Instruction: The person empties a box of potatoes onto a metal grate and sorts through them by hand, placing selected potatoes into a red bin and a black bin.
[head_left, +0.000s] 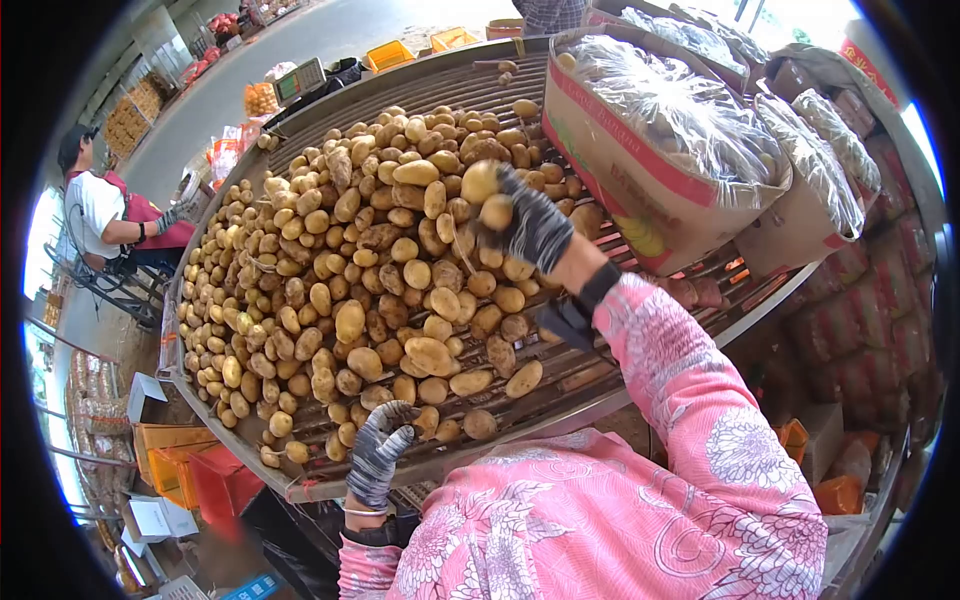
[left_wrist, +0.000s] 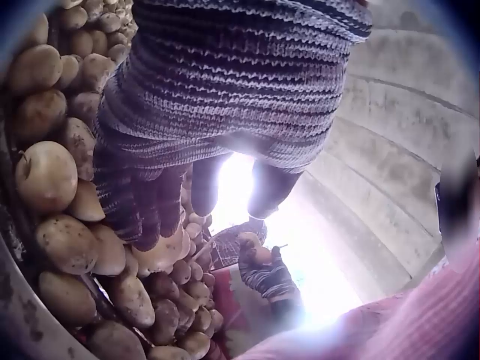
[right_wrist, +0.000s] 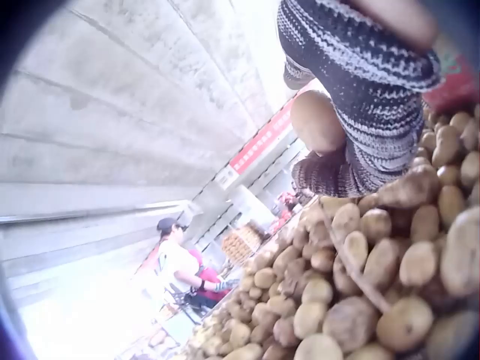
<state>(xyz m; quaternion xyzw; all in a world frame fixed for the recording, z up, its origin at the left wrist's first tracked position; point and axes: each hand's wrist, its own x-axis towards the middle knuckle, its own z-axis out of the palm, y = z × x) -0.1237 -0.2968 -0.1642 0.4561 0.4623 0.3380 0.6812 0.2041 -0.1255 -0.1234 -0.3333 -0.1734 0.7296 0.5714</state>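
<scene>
A broad heap of potatoes point(head_left: 350, 320) covers the slatted table point(head_left: 570, 375). Over the right part of the heap, my right hand point(head_left: 530, 225), in a black-and-grey striped knit glove, grips two potatoes point(head_left: 487, 195). The right wrist view shows one held potato point(right_wrist: 318, 122) between the gloved fingers point(right_wrist: 330, 176), above the heap. My left hand point(head_left: 378, 455), in a matching glove, is at the table's near edge. Its fingers point(left_wrist: 142, 217) point down with relaxed bends, the tips right at the potatoes point(left_wrist: 67, 244) below, gripping none of them.
Cardboard boxes point(head_left: 640, 170) with clear plastic bags stand along the table's right side. A scale point(head_left: 300, 82) and orange crates point(head_left: 390, 55) are beyond the far edge. Another person point(head_left: 120, 205) sits at the left. Stacked sacks point(head_left: 850, 300) are at the right.
</scene>
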